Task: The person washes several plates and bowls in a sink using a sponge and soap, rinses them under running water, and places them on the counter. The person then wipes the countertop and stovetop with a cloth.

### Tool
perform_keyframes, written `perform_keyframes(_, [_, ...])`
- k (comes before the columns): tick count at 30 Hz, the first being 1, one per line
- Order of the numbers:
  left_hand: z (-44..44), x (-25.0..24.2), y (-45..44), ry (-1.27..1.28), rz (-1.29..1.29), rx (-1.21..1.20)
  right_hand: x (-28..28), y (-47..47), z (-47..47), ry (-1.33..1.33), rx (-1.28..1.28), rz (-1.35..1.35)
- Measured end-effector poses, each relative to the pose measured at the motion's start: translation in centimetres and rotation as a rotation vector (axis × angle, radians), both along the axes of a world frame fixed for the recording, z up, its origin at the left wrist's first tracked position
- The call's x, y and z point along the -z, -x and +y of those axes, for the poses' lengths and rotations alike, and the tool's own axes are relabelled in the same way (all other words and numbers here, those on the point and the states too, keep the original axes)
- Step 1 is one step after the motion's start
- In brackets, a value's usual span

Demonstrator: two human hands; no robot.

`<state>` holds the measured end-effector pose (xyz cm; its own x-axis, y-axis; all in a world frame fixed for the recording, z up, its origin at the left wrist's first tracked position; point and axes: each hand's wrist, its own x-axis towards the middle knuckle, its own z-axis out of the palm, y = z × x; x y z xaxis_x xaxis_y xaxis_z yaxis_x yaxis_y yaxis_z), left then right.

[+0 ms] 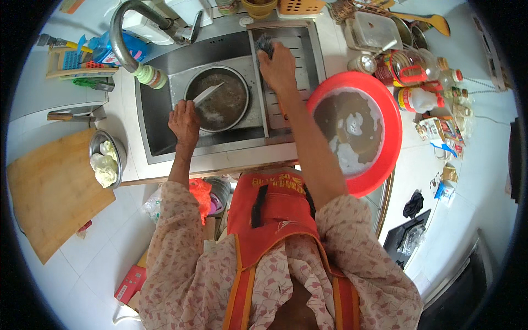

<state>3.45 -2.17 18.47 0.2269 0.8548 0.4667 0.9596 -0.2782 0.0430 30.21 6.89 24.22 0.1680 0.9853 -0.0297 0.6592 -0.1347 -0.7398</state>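
Observation:
My left hand (184, 121) grips a small knife at its hidden handle end. The pale pointed blade (209, 93) slants up to the right over a round metal basin (246, 94) of murky brown water, which stands in the stainless steel sink (173, 82). Further right, my right hand (279, 68) holds a dark scouring pad (265, 44), probably steel wool, above the slotted metal drain tray (303, 66). An orange strip (282, 106) on the tray is partly hidden by my right forearm.
A red plastic basin (395, 136) of cloudy, sudsy water stands right of the sink. The faucet (123, 45) arches over the sink's left side. A metal bowl of cabbage (105, 171) sits by a wooden board (53, 185). Bottles (418, 100) crowd the right counter.

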Motion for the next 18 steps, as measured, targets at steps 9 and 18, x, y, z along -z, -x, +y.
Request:
perform_keyframes(9, [-1.8,-5.4,-3.7,-0.185,0.052,-0.017,-4.1,-1.0,-11.9,-0.130,-0.387,0.387])
perform_keyframes(18, [-3.2,-7.4,-6.9,-0.243,0.222,-0.057,-4.5,-11.4,-21.6,-0.086,-0.196,0.506])
